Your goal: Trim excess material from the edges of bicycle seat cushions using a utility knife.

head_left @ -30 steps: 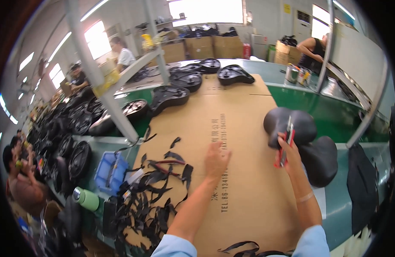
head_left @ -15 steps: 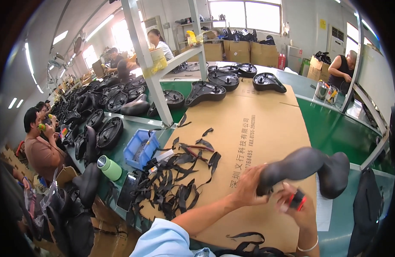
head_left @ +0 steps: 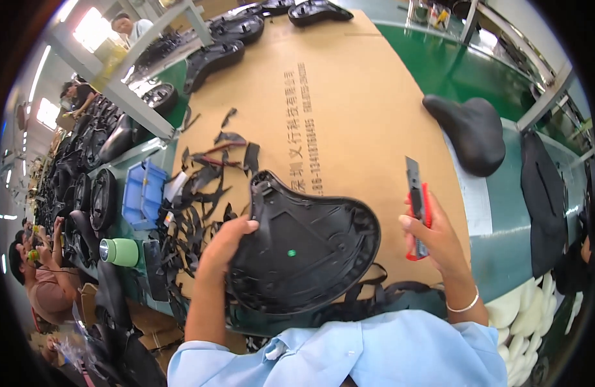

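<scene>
While the left hand (head_left: 228,244) grasps the black saddle (head_left: 313,255) by its left edge, thumb over the rim, the right hand (head_left: 441,242) has its fingers wrapped round a red-and-black utility knife (head_left: 416,203), blade bare and pointing away from the body. The saddle is upside down, close in front of the person, over the near end of the cardboard sheet (head_left: 375,122) on the worktop (head_left: 514,235), its nose pointing away. The left fingers are hidden underneath, so I cannot tell whether it rests on the board or is lifted. It should handle as a light, stiff piece: the hollow, ribbed underside looks like moulded plastic, while the cover beneath probably gives a little and may slip against a palm. The rim near the narrowing neck seems the surest hold, offering the thumb a firm lip well apart from the blade.
</scene>
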`<state>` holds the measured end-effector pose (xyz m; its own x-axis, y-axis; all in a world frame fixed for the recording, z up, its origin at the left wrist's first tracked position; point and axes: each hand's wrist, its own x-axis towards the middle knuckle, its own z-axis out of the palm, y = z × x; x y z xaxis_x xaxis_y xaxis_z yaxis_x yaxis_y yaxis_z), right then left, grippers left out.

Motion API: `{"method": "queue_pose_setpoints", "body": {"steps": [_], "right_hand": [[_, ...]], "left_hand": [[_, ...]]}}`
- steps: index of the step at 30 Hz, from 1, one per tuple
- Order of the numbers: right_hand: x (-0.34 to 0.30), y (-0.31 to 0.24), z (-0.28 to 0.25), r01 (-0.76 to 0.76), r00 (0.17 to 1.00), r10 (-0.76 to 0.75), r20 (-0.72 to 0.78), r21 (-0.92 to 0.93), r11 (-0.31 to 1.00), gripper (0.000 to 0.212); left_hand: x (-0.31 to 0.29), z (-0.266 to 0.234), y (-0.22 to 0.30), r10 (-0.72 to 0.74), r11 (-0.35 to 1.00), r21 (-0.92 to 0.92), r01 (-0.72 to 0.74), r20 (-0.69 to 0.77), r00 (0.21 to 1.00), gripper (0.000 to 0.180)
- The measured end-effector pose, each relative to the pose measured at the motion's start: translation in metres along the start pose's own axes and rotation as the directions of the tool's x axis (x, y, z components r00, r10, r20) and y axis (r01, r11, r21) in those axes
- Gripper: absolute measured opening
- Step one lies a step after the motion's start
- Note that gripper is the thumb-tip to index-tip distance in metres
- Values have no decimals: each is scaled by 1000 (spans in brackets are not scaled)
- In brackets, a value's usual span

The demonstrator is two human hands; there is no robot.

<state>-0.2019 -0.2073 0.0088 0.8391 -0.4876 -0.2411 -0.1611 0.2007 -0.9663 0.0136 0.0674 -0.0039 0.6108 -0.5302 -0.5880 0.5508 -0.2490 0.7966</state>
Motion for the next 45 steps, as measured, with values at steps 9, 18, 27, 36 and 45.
{"method": "queue_pose_setpoints", "body": {"steps": [9, 18, 27, 36, 45], "right_hand": [[-9, 40, 39, -20, 996, 24, 89, -52, 998, 35], [-44, 32, 24, 283, 945, -326, -26, -432, 856, 38], [-65, 14, 14, 417, 893, -389, 226, -740, 528, 51], [-94, 10, 43, 330, 926, -253, 279, -925, 186, 60], [-75, 0, 40, 413, 883, -382, 273, -837, 358, 61]], "left_hand": [[-29, 63, 12, 694, 417, 803, -427, 22, 719, 23], [-23, 137, -25, 650, 58, 913, -403, 272, 710, 25], [-27, 132, -36, 631, 282, 783, -554, 283, 722, 17], [-23, 130, -51, 696, 489, 641, -592, 122, 708, 20], [-29, 124, -51, 674, 548, 597, -586, 99, 732, 23]]}}
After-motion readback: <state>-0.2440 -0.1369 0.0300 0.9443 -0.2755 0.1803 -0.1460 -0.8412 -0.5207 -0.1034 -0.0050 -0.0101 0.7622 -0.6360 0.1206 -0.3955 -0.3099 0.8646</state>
